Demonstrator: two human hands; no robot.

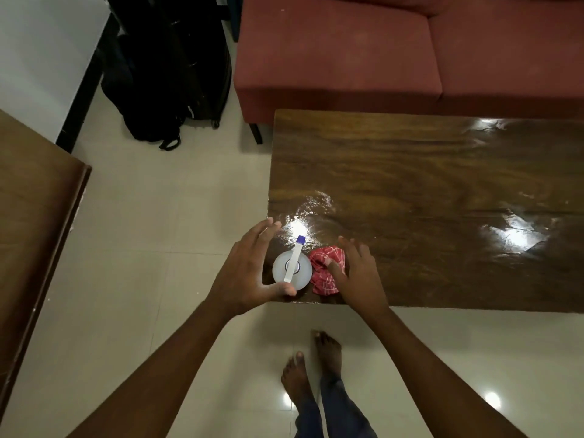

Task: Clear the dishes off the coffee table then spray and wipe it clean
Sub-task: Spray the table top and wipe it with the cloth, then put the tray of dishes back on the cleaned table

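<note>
View: head camera, looking down.
Spray bottle (292, 267): seen from above, upright on the near left corner of the counter (442, 184); white body, white trigger head with a blue nozzle tip pointing away from the person.
Left grip (249, 273): just left of the spray bottle, fingers spread and apart in a wide curve round its left side; the thumb reaches under its near edge, and whether it touches cannot be told.
Cloth (327, 270): red with white pattern, crumpled, on the counter just right of the spray bottle, touching or nearly touching it.
Right grip (357, 273): right of the spray bottle, fingers straight and spread, palm down over the cloth's right part, thumb lying on the cloth.
Counter surface: dark glossy wood with bright reflections, one of them just beyond the spray bottle.
Sofa (379, 52): red, well beyond the spray bottle, past the counter's far edge.
Black bags (164, 74): far beyond and left of the spray bottle, on the tiled floor (158, 216).
Bare feet (311, 365): on the floor nearer the person than the spray bottle.
</note>
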